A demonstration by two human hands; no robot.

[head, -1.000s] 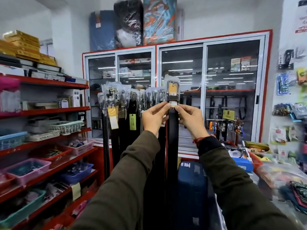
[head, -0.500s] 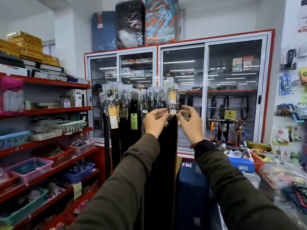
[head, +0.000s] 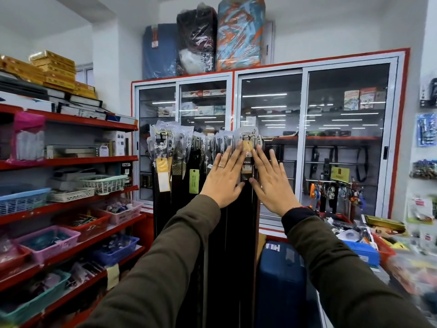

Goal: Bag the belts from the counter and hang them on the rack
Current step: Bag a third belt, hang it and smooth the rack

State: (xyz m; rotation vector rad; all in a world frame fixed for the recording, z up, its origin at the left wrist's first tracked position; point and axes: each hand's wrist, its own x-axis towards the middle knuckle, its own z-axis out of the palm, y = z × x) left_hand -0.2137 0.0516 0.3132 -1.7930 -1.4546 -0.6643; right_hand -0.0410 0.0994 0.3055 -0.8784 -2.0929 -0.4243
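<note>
Both hands let go and flattened out: left hand (head: pixel 223 179) and right hand (head: pixel 272 183) open-fingered, flanking the belt (head: pixel 247 159) hanging vertically between them.

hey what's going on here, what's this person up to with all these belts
A person in a shop is hanging a bagged belt at the right end of a rack of belts. Both hands are open: the left hand and right hand are spread flat on either side of the belt, gripping nothing. It appears to hang on its own.
</note>
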